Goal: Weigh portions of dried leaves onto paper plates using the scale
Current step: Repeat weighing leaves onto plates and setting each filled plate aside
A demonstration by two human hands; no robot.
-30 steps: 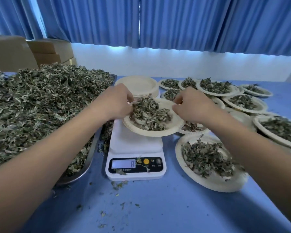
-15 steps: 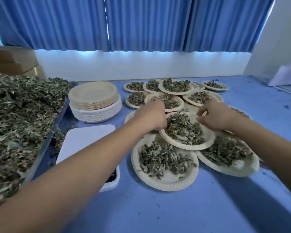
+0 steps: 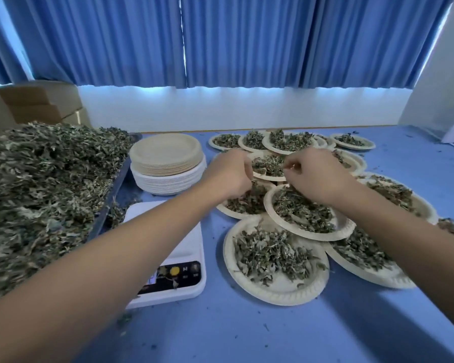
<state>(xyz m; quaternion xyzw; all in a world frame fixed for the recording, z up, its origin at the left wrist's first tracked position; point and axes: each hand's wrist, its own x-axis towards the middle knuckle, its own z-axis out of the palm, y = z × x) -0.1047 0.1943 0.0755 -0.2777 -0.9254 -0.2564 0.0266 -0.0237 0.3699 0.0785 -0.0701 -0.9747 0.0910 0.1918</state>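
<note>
Head view: just right of the scale, a filled paper plate lies overlapping its neighbours. The left hand and right hand are curled near its far edge; whether either grips the rim cannot be told. Releasing it level and slowly should keep the dried leaves from sliding onto other portions. Counted: one scale, one stack of empty plates behind it, one leaf heap to its left, and roughly fourteen filled plates.
</note>
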